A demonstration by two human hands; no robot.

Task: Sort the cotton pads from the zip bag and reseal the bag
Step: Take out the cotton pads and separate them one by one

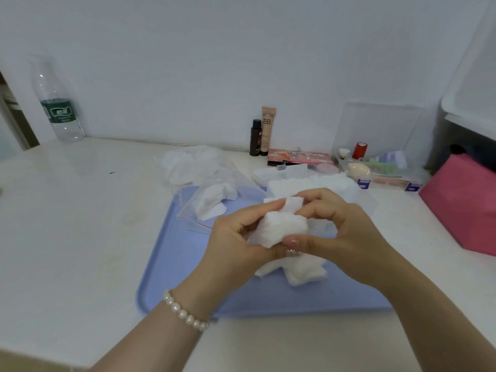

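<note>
A small bunch of cotton pads [277, 229] is held above a blue tray [171, 253] by both hands, which meet around it. The left hand [236, 237] has its fingers curled round the left side of the bunch, and a pearl bracelet [185, 314] is worn on that wrist. The right hand [341, 232] pinches the pads from the other side, thumb below and fingertips on the upper edge. Directly under the hands, more loose pads [295, 268] are seen lying on the tray. At the tray's far left corner a clear zip bag [212, 202] with a red seal line is laid partly on the tray, with a few pads visible inside it; whether its seal is closed cannot be told. Behind it, on the white table [80, 224], a second clear bag [193, 163] stuffed with white pads is found. A flat stack of pads [308, 183] is set beyond the hands at the tray's far edge. Further right, a clear plastic organiser box [386, 167] with its lid raised holds a beige sponge, a red roll and other small items that are too blurred to name. A BB cream tube [268, 130] and a small dark bottle [255, 138] are stood against the wall, a water bottle [57, 103] at the far left, and a pink box [464, 202] at the right edge.
</note>
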